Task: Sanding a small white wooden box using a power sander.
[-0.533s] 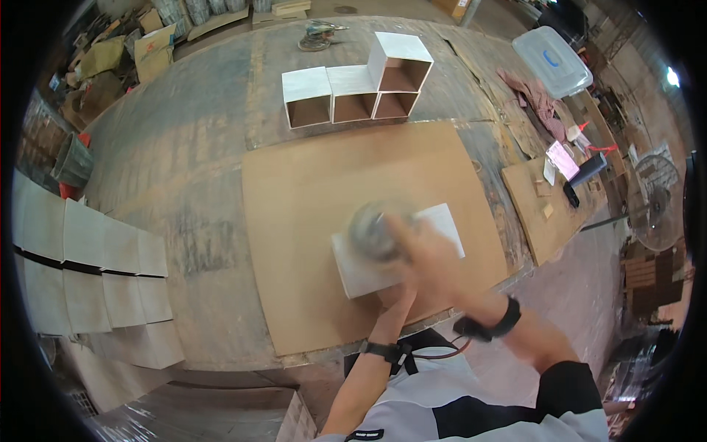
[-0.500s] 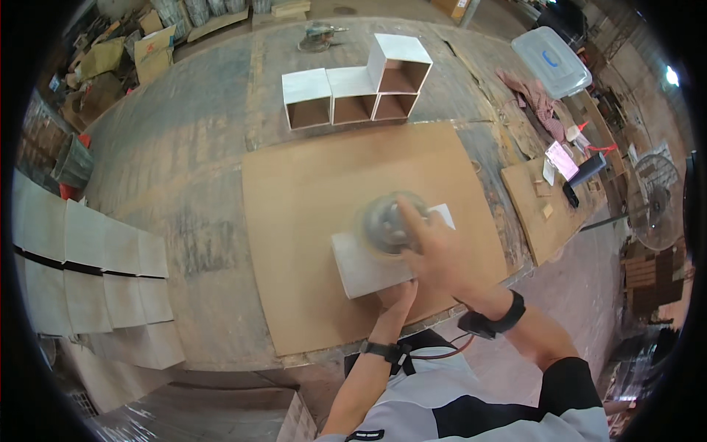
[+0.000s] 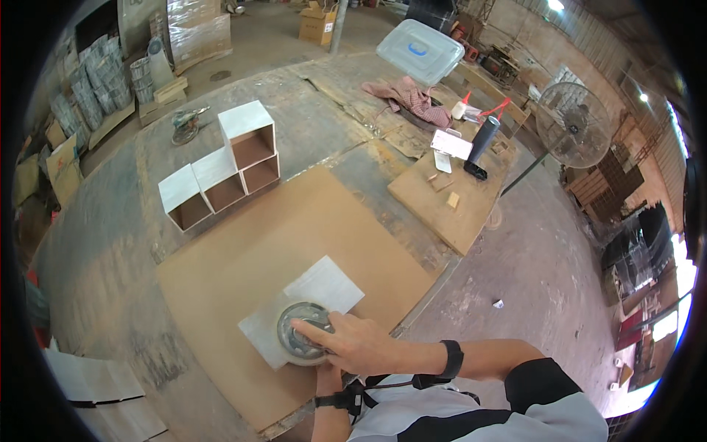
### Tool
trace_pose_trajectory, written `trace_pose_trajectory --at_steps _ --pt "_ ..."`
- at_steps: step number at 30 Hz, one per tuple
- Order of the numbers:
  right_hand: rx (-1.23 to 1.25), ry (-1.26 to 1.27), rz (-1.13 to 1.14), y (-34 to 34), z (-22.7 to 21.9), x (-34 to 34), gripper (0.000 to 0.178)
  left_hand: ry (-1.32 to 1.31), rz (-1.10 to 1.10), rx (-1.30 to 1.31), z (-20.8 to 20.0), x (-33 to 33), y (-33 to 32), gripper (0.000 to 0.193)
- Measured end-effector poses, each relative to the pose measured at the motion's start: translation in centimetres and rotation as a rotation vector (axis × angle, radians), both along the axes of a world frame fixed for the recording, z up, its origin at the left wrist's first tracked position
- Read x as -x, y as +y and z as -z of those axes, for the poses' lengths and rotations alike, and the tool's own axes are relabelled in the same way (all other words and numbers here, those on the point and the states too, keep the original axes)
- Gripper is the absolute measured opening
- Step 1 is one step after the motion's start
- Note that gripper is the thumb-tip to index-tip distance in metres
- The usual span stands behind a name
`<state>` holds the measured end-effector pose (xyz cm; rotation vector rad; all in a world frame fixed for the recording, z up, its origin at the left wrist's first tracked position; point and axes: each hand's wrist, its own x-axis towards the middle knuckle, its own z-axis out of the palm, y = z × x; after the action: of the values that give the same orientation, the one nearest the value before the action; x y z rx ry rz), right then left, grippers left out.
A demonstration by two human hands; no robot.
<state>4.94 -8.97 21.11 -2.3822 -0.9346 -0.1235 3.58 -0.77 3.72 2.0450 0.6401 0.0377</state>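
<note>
My right hand grips a round grey power sander from above, one finger stretched over its top. The sander lies on a white-painted wooden piece, covering its middle. That piece rests on a large brown board at the near side of the worktable. Close to the piece's near edge, my left hand is mostly hidden under the right hand and sander; its fingers do not show.
White open-fronted boxes stand joined beyond the board. Another sander lies behind them. To the right are a small wooden board, a checked cloth, a clear plastic lid and a fan. White panels are at lower left.
The view has swung right, so the table things appear further left and turned. The sander now lies over the middle of the white piece. My right hand keeps its grip.
</note>
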Motion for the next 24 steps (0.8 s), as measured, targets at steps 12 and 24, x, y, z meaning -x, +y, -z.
trace_pose_trajectory --at_steps 12,24 --pt "0.098 0.113 0.21 -3.2 0.5 -4.0 0.071 0.007 0.148 -0.213 0.0 -0.3 0.6 0.051" --pt "0.011 0.08 0.196 -4.1 0.6 -4.0 0.067 -0.14 -0.192 0.182 3.5 -0.6 0.4 0.049"
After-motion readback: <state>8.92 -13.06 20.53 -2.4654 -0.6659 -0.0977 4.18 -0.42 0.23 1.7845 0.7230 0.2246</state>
